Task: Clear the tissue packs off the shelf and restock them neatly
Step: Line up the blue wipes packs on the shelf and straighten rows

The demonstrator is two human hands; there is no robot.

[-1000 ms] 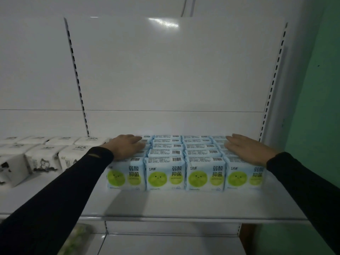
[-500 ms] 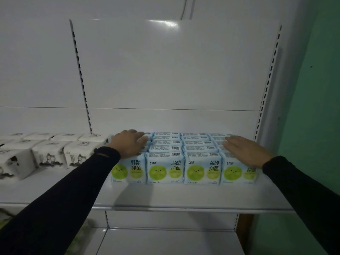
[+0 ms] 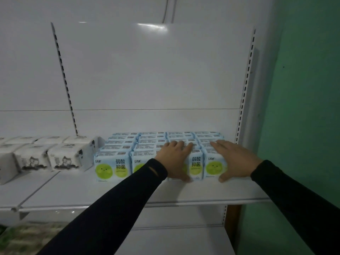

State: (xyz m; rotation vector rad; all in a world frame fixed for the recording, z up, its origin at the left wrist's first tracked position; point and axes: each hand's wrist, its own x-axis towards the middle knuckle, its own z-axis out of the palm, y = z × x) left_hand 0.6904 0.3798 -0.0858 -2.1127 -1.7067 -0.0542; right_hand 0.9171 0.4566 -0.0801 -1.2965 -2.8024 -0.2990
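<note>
Packs point(image 3: 112, 167) — 弱酸抑菌 labels

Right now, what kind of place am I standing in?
Probably a shop aisle or stockroom: a white metal shelf on slotted uprights, with identical blue-and-green tissue packs in tidy rows and white cat-print packs beside them.

White metal back panel point(image 3: 152, 70) with a horizontal seam, flanked by two slotted uprights point(image 3: 63, 76). Green painted wall point(image 3: 305, 89) at right. Glare of an overhead light on the panel's upper edge. Bare lower shelf point(image 3: 174, 242) below. Dim, cool lighting throughout.
</note>
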